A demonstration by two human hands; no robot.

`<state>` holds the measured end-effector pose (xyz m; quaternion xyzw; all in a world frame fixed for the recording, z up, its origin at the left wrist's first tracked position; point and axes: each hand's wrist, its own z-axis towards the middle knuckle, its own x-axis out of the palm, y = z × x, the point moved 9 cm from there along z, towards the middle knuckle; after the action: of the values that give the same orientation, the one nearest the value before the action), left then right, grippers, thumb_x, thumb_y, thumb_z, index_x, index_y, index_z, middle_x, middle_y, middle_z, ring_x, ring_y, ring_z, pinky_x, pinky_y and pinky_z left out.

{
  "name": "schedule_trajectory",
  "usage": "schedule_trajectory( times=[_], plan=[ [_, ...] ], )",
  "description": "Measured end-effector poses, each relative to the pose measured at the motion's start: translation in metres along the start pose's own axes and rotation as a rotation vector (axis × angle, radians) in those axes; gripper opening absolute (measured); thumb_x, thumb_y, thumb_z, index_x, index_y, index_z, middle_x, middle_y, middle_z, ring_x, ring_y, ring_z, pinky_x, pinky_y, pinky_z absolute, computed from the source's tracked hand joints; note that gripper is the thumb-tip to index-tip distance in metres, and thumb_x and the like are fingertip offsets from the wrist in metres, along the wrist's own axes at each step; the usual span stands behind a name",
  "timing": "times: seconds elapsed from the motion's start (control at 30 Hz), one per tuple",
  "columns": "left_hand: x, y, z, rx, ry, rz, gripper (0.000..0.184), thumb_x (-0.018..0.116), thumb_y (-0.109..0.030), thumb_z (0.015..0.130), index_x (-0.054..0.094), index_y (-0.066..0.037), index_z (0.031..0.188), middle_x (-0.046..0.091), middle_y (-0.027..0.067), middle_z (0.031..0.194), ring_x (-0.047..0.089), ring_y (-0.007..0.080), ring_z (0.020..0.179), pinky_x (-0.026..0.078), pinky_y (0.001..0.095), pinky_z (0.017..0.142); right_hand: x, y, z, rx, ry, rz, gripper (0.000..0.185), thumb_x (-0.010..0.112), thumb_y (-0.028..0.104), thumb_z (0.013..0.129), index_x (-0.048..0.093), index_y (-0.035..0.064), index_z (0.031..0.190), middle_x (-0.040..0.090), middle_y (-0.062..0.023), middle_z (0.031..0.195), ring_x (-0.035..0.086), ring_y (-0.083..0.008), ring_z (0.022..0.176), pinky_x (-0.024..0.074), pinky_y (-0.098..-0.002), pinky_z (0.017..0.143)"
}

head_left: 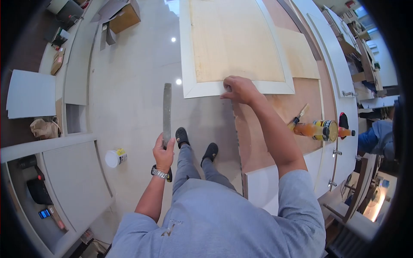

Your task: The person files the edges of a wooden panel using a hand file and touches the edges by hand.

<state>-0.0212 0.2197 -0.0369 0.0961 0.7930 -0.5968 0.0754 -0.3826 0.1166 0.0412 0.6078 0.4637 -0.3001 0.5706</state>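
Note:
My left hand (164,151) is closed round the lower end of a long flat grey file (167,107), which points away from me over the floor. A dark handle shows below the palm. My right hand (241,90) is at the near edge of a white-framed panel (236,41) with a pale wood centre. Its fingers are curled at the frame, and whether they grip it is unclear. The panel lies on a brown board (275,129) and juts out over the floor on the left.
Right of my right forearm are a brush (303,110), a tin (325,130) and bottles. A white tub (116,158) stands on the floor at left. An open cardboard box (124,18) is at upper left. Another person (382,133) is at far right.

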Motion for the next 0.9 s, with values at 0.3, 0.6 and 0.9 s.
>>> schedule_trajectory(
  times=[0.3,0.6,0.9],
  plan=[
    [-0.025,-0.033,0.026,0.314,-0.044,0.029,0.041,0.066,-0.016,0.099,0.058,0.005,0.133,0.062,-0.0002,0.087,0.053,0.0061,0.071,0.047,0.0237,0.064,0.024,0.066,0.048,0.042,0.163,-0.016,0.043,0.08,0.045,0.079,0.067,0.0083,0.096,0.07,-0.0088,0.098,0.067,-0.0305,0.095,0.0525,-0.0423,0.081],
    [-0.052,-0.019,0.06,0.193,0.066,0.128,0.043,0.068,-0.024,0.097,0.062,0.004,0.129,0.073,0.0165,0.107,0.069,0.0208,0.094,0.053,0.0336,0.083,0.035,0.106,0.022,0.193,-0.212,0.027,0.043,0.079,0.048,0.079,0.067,0.008,0.089,0.067,-0.01,0.097,0.065,-0.0315,0.092,0.0518,-0.0434,0.079],
    [-0.046,-0.042,0.165,0.457,0.281,0.216,0.045,0.068,-0.028,0.095,0.062,-0.005,0.134,0.071,0.0213,0.1,0.068,0.0347,0.087,0.053,0.0406,0.076,0.046,0.097,0.044,0.587,-0.29,0.216,0.034,0.079,0.039,0.079,0.067,0.007,0.08,0.065,-0.0114,0.084,0.065,-0.03,0.082,0.051,-0.0412,0.074]
  ],
)
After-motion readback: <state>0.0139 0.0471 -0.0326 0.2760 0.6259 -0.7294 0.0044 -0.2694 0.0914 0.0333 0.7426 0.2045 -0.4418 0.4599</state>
